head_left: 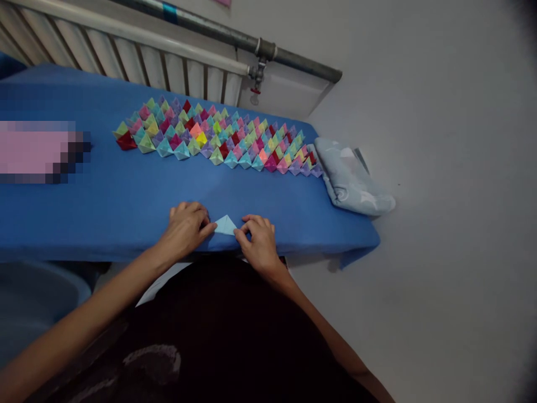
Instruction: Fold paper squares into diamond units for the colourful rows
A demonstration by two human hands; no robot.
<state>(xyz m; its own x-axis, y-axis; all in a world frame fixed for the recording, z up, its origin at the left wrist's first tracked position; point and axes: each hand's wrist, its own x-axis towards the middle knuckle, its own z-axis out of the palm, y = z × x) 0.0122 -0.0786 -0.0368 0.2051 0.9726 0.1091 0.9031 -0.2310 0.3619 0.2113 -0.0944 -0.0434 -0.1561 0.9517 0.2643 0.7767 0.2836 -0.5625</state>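
Note:
A pale blue piece of folded paper (226,224), shaped like a triangle with a crease down its middle, lies near the front edge of the blue-covered table (168,190). My left hand (188,224) pinches its left corner between thumb and fingers. On the opposite side, my right hand (258,238) grips the right corner the same way, fingers curled. Beyond both hands, several rows of small folded paper boats (216,155) in pink, green, blue, purple, red and yellow stand close together.
A folded grey-blue cloth (352,179) rests on the table's right end. Behind the table run a white radiator (155,61) and a metal pipe (302,60) with a red-handled valve (255,90). A blurred pink patch (31,151) is at left. Below it stands a blue tub (79,285).

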